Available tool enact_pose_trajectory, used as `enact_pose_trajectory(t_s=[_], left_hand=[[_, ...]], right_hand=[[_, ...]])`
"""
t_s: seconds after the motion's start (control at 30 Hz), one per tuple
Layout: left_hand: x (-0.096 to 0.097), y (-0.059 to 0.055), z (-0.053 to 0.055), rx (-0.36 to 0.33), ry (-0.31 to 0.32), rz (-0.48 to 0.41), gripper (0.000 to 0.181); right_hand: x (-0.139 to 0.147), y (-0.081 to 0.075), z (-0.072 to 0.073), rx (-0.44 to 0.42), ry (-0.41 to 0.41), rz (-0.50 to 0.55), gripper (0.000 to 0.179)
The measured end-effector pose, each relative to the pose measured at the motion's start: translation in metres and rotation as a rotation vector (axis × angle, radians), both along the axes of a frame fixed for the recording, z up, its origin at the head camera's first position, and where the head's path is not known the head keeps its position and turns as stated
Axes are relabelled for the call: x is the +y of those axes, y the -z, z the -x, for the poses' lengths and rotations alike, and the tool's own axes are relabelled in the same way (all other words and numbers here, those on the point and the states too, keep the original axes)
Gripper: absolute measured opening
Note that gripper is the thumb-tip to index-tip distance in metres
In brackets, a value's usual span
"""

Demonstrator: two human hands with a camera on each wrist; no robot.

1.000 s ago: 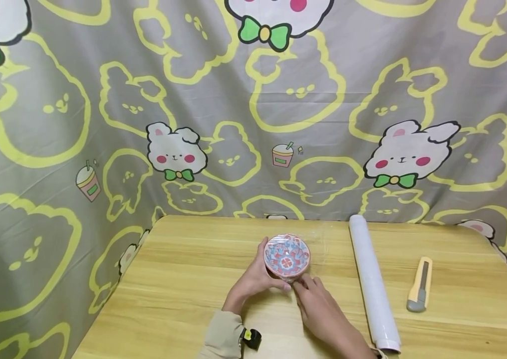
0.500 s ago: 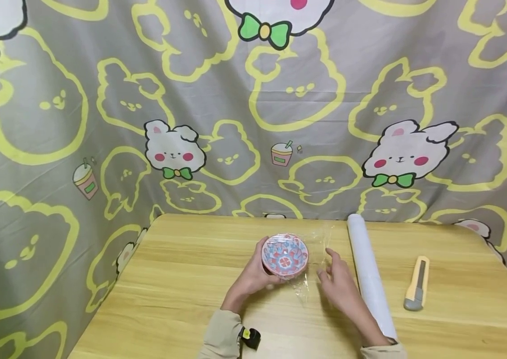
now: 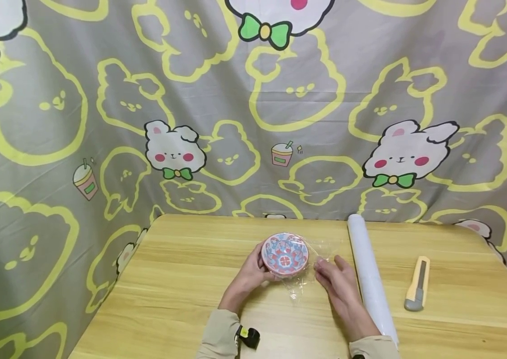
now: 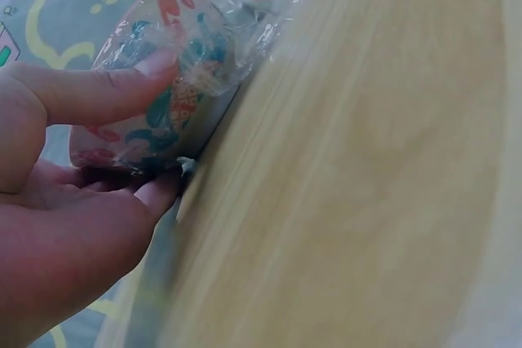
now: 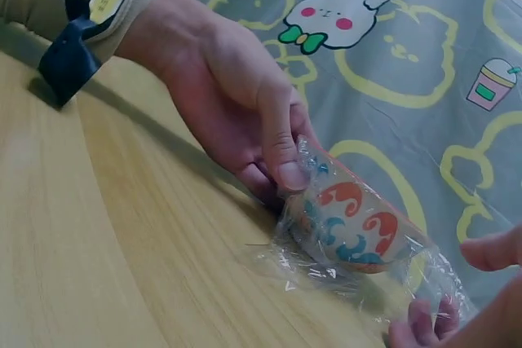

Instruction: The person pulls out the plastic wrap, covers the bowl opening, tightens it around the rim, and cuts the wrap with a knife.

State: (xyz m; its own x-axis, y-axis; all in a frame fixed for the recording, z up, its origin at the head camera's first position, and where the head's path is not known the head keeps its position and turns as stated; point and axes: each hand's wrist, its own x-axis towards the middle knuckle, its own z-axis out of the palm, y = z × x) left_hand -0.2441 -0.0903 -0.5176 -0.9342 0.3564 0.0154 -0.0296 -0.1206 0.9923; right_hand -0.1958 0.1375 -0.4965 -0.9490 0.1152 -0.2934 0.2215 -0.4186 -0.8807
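Observation:
A small bowl with a red, blue and white pattern is covered by clear cling film, whose loose edges stick out at the right and front. My left hand holds the bowl tilted above the table; in the left wrist view its thumb lies on the patterned outer wall, with fingers underneath. On the bowl's right, my right hand touches the loose film. The right wrist view shows its fingers against the film and the thumb held apart from them.
A long white roll of film lies on the wooden table, just right of my right hand. Farther right is a yellow and grey utility knife. A patterned cloth hangs behind and left of the table.
My right hand has left the bowl's front, swung out right, then come partway back in to the film's right edge. Loose film now spreads at the front. The left hand still holds the bowl.

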Motion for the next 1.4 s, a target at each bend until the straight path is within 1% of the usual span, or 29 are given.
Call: enact_pose_trajectory(t_s=[0.07,0.13,0.2,0.23,0.27,0.33,0.43,0.47,0.5,0.63,0.7,0.8,0.87,0.93,1.1,1.17,1.2,1.3,1.4], left_hand=[[-0.001,0.001,0.000,-0.005,0.018,-0.013,0.107],[-0.004,0.001,0.000,-0.023,0.049,-0.031,0.112],[-0.006,0.002,0.001,-0.046,0.071,-0.032,0.120],[-0.006,0.002,0.001,-0.048,0.072,-0.013,0.124],[-0.005,0.001,0.000,-0.044,0.065,0.024,0.129],[-0.002,-0.002,-0.002,-0.006,0.034,0.123,0.136],[0.004,-0.005,-0.006,0.074,-0.028,0.276,0.137],[0.005,-0.005,-0.007,0.100,-0.042,0.302,0.135],[0.006,-0.005,-0.007,0.113,-0.050,0.308,0.132],[0.007,-0.003,-0.005,0.132,-0.058,0.276,0.119],[0.007,-0.003,-0.004,0.125,-0.059,0.265,0.114],[0.007,-0.002,-0.003,0.134,-0.058,0.260,0.110],[0.006,-0.001,-0.002,0.121,-0.056,0.249,0.110],[0.006,0.000,-0.001,0.110,-0.049,0.225,0.110],[0.002,0.002,0.003,0.015,0.003,0.041,0.109],[0.000,0.002,0.005,-0.016,0.018,-0.021,0.107],[-0.001,0.003,0.005,-0.019,0.019,-0.029,0.105],[-0.003,0.003,0.007,-0.014,-0.003,-0.027,0.101],[-0.005,0.002,0.008,-0.006,-0.054,-0.014,0.095]], right_hand=[[0.001,0.002,0.000,0.000,-0.009,0.040,0.090],[0.001,0.003,0.000,-0.008,-0.029,0.057,0.085],[0.000,0.003,0.001,-0.031,-0.047,0.044,0.077],[-0.001,0.004,0.002,-0.041,-0.053,0.038,0.070],[-0.001,0.004,0.002,-0.050,-0.062,0.031,0.065],[-0.001,0.004,0.003,-0.063,-0.073,0.028,0.056],[0.001,0.005,0.003,-0.068,-0.083,0.043,0.051],[0.001,0.005,0.003,-0.068,-0.087,0.048,0.052],[0.001,0.005,0.004,-0.069,-0.088,0.057,0.052],[0.002,0.004,0.005,-0.080,-0.089,0.070,0.050],[0.002,0.004,0.006,-0.087,-0.095,0.069,0.049],[0.002,0.005,0.007,-0.091,-0.096,0.072,0.049],[0.002,0.005,0.007,-0.089,-0.105,0.083,0.050],[0.002,0.006,0.006,-0.090,-0.111,0.100,0.046],[0.000,0.010,0.004,-0.093,-0.157,0.115,0.029],[-0.002,0.011,0.004,-0.089,-0.173,0.121,0.030],[-0.003,0.012,0.003,-0.086,-0.180,0.129,0.030],[-0.006,0.015,0.003,-0.076,-0.198,0.160,0.032],[-0.007,0.016,0.002,-0.071,-0.197,0.179,0.027]])
